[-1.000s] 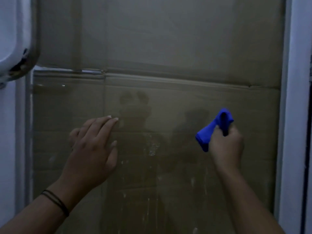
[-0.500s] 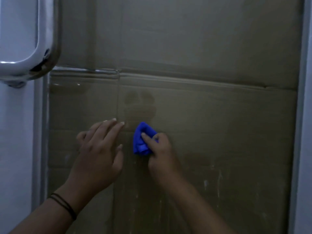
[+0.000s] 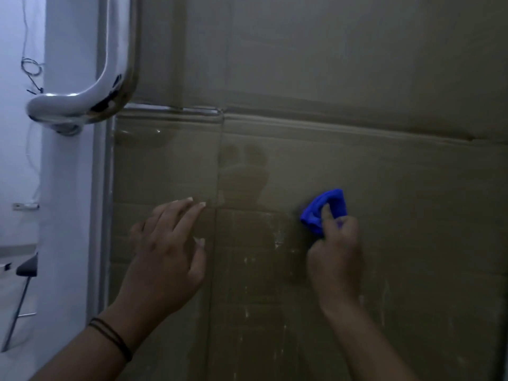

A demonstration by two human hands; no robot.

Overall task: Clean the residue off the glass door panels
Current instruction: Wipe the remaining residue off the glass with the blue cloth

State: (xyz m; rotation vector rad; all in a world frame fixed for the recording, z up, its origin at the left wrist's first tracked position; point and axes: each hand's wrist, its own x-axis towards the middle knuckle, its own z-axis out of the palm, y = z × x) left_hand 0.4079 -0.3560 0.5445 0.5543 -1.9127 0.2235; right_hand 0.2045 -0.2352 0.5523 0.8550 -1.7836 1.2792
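Observation:
The glass door panel (image 3: 398, 221) fills most of the view, with brown cardboard showing behind it. Pale streaks of residue (image 3: 277, 240) mark its lower middle. My left hand (image 3: 167, 257) lies flat on the glass with its fingers straight, left of centre. My right hand (image 3: 336, 254) grips a bunched blue cloth (image 3: 324, 209) and presses it against the glass, up and to the right of the streaks.
A curved chrome door handle (image 3: 90, 92) juts out at the upper left, fixed to the white door frame (image 3: 68, 215). Beyond the frame at the far left are a white wall with loose wires (image 3: 31, 67) and a dark stool (image 3: 24, 270).
My right hand has swept the blue cloth back to the right from beside my left hand. The view has shifted left, showing more of the handle. My left hand stays flat on the glass.

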